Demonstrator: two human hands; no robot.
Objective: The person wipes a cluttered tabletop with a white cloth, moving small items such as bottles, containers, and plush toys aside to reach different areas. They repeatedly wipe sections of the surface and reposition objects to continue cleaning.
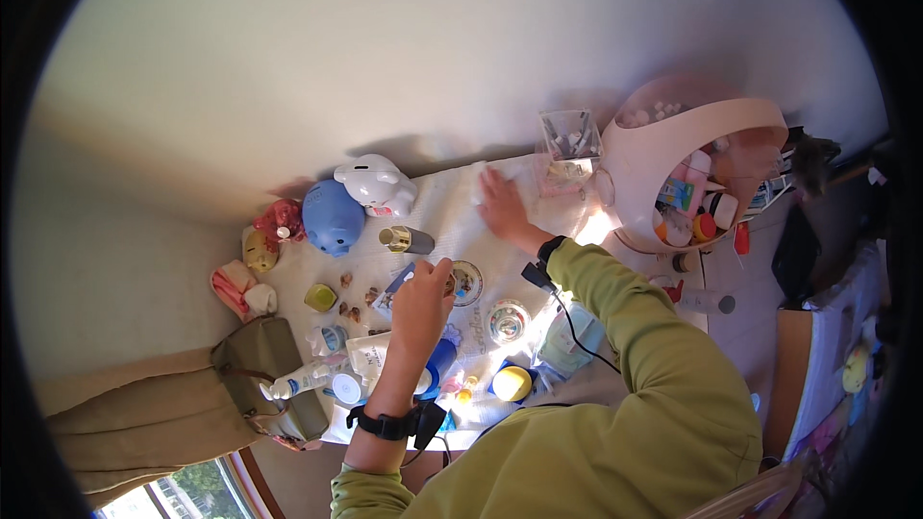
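Crowded bench [447, 190].
Right hand [502, 204] spread; left hand [423, 296] curled, hold unclear to us; swinging, it could knock the cylinder [411, 241].

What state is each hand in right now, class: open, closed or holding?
Left hand: curled; whether it holds anything cannot be told.
Right hand: open, extended over the white tablecloth.

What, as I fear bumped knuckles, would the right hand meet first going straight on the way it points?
Probably the pale wall, just past the far edge of the white-covered table; no upright object seems to stand between it and the right hand, though depth is unclear.
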